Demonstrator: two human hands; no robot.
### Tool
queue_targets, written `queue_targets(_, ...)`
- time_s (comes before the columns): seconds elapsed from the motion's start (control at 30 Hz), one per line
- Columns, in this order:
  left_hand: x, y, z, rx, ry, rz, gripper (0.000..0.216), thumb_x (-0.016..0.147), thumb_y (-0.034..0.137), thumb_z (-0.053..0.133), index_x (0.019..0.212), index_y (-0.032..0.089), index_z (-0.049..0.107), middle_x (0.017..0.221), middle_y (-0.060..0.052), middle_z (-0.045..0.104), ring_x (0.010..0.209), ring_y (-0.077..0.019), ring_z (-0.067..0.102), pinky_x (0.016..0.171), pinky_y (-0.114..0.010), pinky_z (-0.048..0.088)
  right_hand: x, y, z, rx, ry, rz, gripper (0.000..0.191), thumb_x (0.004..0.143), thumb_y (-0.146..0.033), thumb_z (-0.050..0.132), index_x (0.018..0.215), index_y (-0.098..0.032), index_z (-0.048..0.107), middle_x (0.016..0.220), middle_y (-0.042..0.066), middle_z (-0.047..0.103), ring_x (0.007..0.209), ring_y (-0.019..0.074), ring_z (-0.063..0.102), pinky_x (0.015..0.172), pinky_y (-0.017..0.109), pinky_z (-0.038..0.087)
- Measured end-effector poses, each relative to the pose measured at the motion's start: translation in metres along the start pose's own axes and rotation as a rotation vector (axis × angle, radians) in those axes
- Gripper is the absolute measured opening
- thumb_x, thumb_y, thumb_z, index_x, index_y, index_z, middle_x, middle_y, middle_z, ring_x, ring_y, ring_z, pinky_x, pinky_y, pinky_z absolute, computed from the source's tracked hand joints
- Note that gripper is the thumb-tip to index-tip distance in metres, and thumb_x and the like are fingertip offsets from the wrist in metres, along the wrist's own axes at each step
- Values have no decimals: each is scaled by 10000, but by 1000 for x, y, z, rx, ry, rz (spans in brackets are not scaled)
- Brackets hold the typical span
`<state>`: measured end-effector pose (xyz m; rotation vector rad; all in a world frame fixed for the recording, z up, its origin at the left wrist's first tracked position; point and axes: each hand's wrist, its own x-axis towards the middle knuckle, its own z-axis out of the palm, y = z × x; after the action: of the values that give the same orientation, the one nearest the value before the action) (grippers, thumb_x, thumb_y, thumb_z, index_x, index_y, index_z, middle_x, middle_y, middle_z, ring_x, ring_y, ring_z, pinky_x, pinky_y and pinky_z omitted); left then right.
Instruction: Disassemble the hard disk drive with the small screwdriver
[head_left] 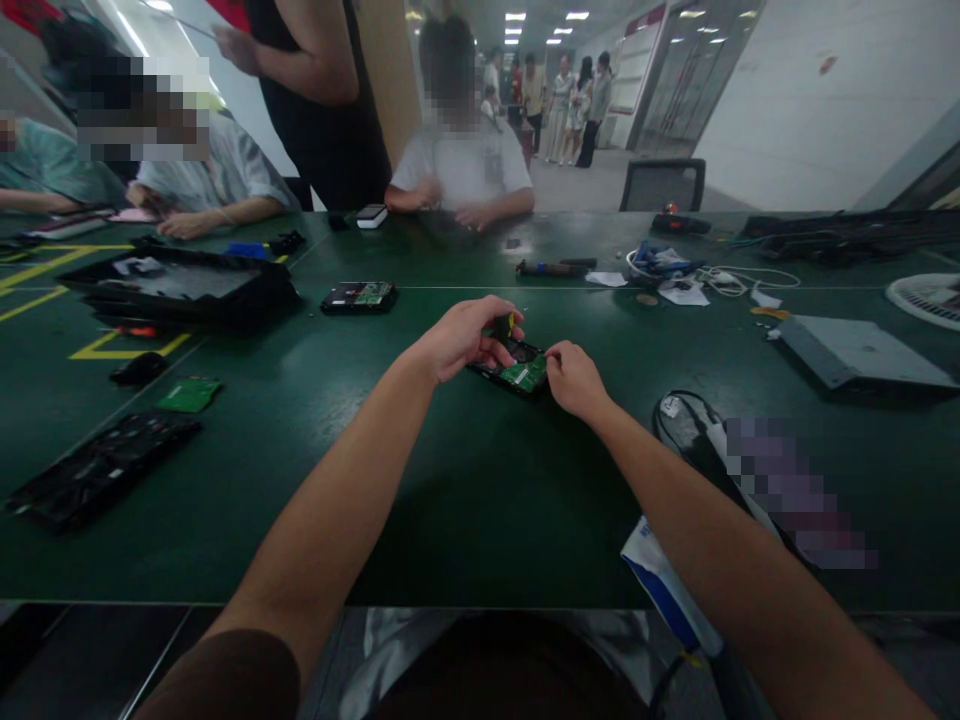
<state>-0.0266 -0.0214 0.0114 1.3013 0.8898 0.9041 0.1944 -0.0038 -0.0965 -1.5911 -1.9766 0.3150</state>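
Observation:
A black hard drive with a green circuit board (525, 374) lies on the green table in front of me, board side up. My left hand (474, 338) reaches over its far left part, fingers curled round a small black-and-yellow tool handle (511, 324). The lower end of that tool is hidden by the fingers and too small to make out. My right hand (576, 380) is closed at the drive's right edge, thumb and forefinger pinching its corner.
A second hard drive (358, 296) and stacked black trays (180, 285) stand left. Nearer lie a loose green board (190, 394) and a long black part (105, 468). On the right are a grey metal box (862, 352), cables (739, 277) and a lanyard (694, 405). People sit opposite.

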Motion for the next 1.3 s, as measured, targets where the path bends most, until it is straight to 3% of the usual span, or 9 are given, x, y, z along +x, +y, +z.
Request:
queue_targets(0.17,2,-1,1,-64,40,-14,256,882,404,592,978,166,581,1011,-132,736,650,-191,726,515,-262,519,0,-1,-1,-5,-8,11,214,981,-261,443,1051,-172,626,1107,148,672,1034,266,613,910,400,477)
queue_targets(0.33,2,3,0,3,110,-7,264,852,373,609,958,140,675,980,-117,709,655,-164,701,532,-249,507,-1,-3,-4,0,-13,11,197,979,-274,462,1033,-175,623,1095,141,674,1020,258,607,890,389,475)
queue_targets(0.63,0,2,3,-53,27,-28,287,875,393,604,1041,159,616,1010,-128,738,610,-169,686,494,-256,482,-3,-4,-3,21,-10,42,236,995,-369,484,1049,-186,624,1092,126,668,970,239,609,838,368,476)
queue_targets(0.83,2,3,0,-22,83,5,280,865,385,595,967,136,670,967,-118,707,600,-142,662,491,-241,474,-2,-2,-1,20,-6,37,243,993,-381,483,1048,-187,619,1091,127,669,959,241,614,831,372,476)
queue_targets(1.03,1,1,2,14,56,-4,305,880,412,586,1033,155,647,977,-113,721,539,-141,651,452,-250,443,-2,-2,-1,-16,10,4,230,990,-372,478,1029,-187,609,1082,139,670,988,257,617,861,388,477)
queue_targets(1.2,3,-1,2,-60,80,-38,264,872,415,595,973,172,575,990,-131,739,607,-168,695,497,-252,487,-3,-4,-2,-13,-2,25,228,981,-377,498,1044,-186,607,1107,142,668,982,255,623,850,383,482)
queue_targets(1.3,4,0,-1,-57,108,-27,258,851,397,605,952,160,611,972,-123,726,656,-178,707,532,-255,510,-3,-5,-3,-7,-9,32,230,979,-373,504,1060,-184,608,1124,141,667,983,249,626,851,377,484)
